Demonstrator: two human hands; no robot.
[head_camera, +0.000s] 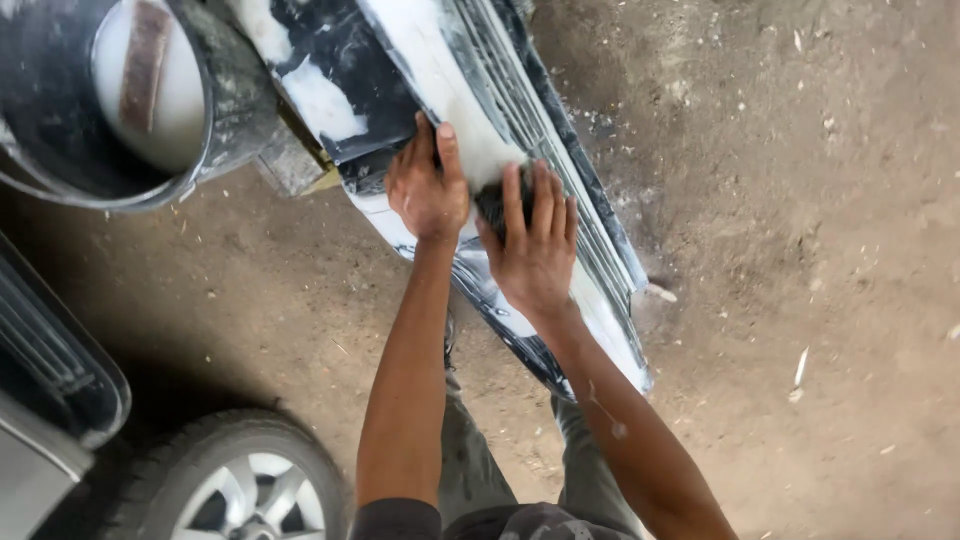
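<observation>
The car bumper (440, 90) lies propped across the dirt floor (800, 250), running from the top of the view down toward the person's knees, its dark skin smeared with wide patches of white filler. It looks like a long, thin plastic shell — probably light for its size and a bit springy, likely to flex if lifted by one end, so the stiffer folded edges would be the places to take hold. The slatted grille part (560, 170) along its right side looks more fragile.

The right hand (535, 240) lies flat on the bumper with fingers spread, pressing a dark sanding pad (492, 200) down onto a white patch. The left hand (428, 185) rests just beside it, fingers together and curled over the surface; it holds nothing that shows.

At the upper left stands a black bucket (220, 110) with pale liquid and a brownish block in it, touching or nearly touching the bumper's end. A car wheel (240, 490) and part of another dark panel (50, 370) sit at lower left — well apart from the hands.
</observation>
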